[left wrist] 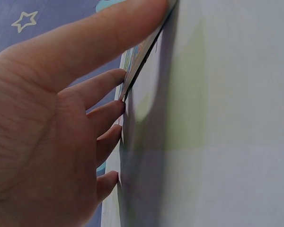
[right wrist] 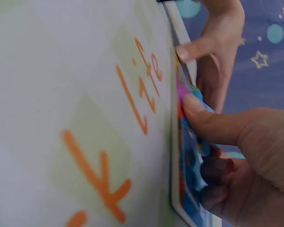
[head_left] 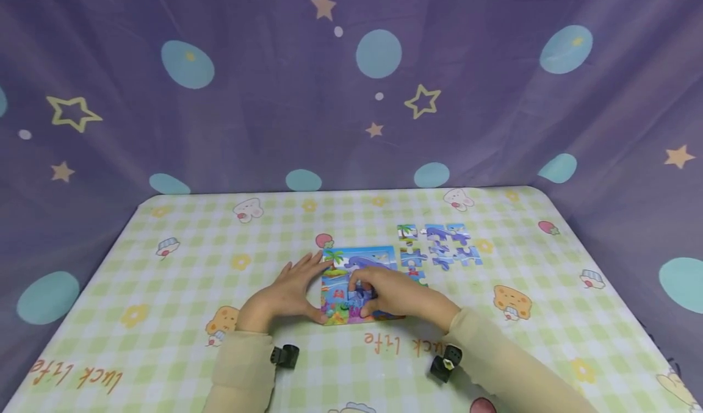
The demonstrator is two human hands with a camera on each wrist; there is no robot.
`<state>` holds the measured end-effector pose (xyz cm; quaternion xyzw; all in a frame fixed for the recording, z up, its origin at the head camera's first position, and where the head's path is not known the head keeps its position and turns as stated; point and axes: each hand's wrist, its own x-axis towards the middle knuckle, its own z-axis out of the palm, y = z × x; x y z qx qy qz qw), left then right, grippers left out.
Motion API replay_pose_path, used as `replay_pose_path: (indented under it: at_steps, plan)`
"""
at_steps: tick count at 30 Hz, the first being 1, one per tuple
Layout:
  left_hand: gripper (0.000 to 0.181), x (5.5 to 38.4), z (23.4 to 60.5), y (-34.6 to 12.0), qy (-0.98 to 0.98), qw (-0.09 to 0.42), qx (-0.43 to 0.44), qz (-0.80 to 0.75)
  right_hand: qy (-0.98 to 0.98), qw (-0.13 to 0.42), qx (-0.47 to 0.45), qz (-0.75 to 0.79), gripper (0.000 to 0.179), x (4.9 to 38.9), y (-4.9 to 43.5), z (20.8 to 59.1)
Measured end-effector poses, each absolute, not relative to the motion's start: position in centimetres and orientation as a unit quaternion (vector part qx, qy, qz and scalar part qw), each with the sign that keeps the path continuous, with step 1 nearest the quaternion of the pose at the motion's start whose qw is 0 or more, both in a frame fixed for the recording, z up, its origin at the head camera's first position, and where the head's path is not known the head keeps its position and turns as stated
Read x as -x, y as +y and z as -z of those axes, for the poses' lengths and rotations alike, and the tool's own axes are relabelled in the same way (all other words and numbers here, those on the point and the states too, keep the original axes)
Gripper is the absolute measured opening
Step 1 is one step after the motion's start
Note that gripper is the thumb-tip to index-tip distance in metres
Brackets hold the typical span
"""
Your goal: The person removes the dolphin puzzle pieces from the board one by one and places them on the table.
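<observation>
A picture puzzle board with a palm tree and a dolphin lies on the table. Along its left edge my left hand spreads its fingers, with thumb and fingertips touching the edge; the left wrist view shows these fingers fairly straight. Over the board's lower middle, my right hand pinches a blue puzzle piece between thumb and curled fingers. In the right wrist view the right thumb presses low over the board. The right hand hides part of the board.
Several loose puzzle pieces lie to the right of the board and behind it, with one piece showing a palm tree. A green checked cloth covers the table. Behind the table's far edge hangs a purple curtain.
</observation>
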<state>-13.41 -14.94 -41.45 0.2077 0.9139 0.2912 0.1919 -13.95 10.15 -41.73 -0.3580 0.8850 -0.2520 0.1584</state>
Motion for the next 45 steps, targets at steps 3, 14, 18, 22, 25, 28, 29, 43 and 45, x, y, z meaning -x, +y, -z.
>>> replay_pose_path:
  at_steps: [3,14,18,22,25,28,29,43,45]
  plan:
    - [0.112,13.4,41.3,-14.9,0.914,0.192,-0.208,-0.292,0.880,0.153,0.370,0.256,0.032,14.0,10.3,41.8]
    - [0.113,13.5,41.5,-14.9,0.916,0.190,-0.209,-0.285,0.873,0.137,0.372,0.286,0.022,13.5,11.2,41.4]
    - [0.113,13.4,41.5,-14.9,0.917,0.191,-0.206,-0.285,0.868,0.142,0.356,0.317,0.019,13.4,12.1,41.4]
    - [0.113,13.3,41.5,-14.8,0.917,0.193,-0.203,-0.284,0.861,0.146,0.348,0.341,0.020,13.6,13.4,41.3]
    - [0.113,13.2,41.4,-14.7,0.917,0.194,-0.202,-0.284,0.859,0.134,0.351,0.348,0.020,13.8,14.6,41.2]
    - [0.112,13.3,41.4,-14.7,0.916,0.193,-0.204,-0.285,0.863,0.119,0.347,0.348,0.019,13.9,15.8,41.1]
    - [0.112,13.3,41.4,-14.7,0.916,0.194,-0.203,-0.285,0.864,0.117,0.345,0.348,0.019,14.0,16.2,41.2]
    - [0.112,13.4,41.4,-14.9,0.918,0.193,-0.202,-0.283,0.878,0.101,0.303,0.357,0.019,14.1,20.2,41.7]
    - [0.112,13.5,41.5,-14.9,0.918,0.192,-0.203,-0.283,0.881,0.101,0.297,0.354,0.020,14.1,20.6,41.8]
